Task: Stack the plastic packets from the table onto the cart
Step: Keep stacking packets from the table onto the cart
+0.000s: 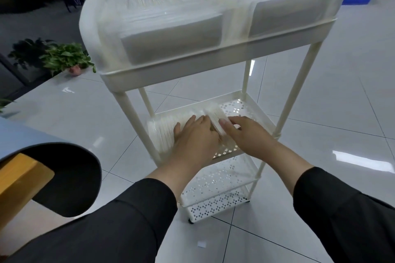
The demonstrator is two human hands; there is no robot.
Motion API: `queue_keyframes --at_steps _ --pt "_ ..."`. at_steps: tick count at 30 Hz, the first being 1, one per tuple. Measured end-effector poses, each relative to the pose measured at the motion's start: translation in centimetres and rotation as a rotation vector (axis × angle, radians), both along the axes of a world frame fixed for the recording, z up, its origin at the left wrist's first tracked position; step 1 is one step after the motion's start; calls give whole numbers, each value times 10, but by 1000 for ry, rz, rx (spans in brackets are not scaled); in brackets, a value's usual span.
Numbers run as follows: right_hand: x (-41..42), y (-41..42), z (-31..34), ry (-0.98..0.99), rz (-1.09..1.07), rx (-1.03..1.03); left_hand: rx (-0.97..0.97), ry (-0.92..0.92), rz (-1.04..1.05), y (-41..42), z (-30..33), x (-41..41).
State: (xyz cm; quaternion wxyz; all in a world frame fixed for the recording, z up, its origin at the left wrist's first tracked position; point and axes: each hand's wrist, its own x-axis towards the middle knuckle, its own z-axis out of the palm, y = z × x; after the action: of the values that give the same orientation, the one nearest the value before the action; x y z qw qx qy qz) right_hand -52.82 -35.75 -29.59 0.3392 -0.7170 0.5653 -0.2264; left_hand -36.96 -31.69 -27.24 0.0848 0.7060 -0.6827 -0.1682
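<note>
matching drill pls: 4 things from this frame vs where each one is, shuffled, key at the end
1. top tray
2. middle shelf
3. bottom shelf
4. potted plant

A. on the floor, left of the cart
B. holds no packets, perforated base showing
C. packed full with rows of packets
D. part filled, left hand and right hand on its packets

Pairs: 1-C, 2-D, 3-B, 4-A

Both arms wear long black sleeves, loose and creased; the left sleeve point(136, 215) and the right sleeve point(333, 205) end short of the wrists, leaving bare, ringless hands nearest the cart point(213, 66)
</note>
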Motion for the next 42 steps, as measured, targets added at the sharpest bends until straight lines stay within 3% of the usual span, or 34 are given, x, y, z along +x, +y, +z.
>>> queue_keyframes --at_steps 14,21,42 --pt "-13 -12 -4 -57 -1 9 -152 -256 -86 -5 -12 0" --pt "-7 -20 -1 -66 -5 -7 -93 -201 -90 -8 -12 -5" --pt "-6 -28 4 -118 -59 134 -175 -252 -111 -26 -16 -15"
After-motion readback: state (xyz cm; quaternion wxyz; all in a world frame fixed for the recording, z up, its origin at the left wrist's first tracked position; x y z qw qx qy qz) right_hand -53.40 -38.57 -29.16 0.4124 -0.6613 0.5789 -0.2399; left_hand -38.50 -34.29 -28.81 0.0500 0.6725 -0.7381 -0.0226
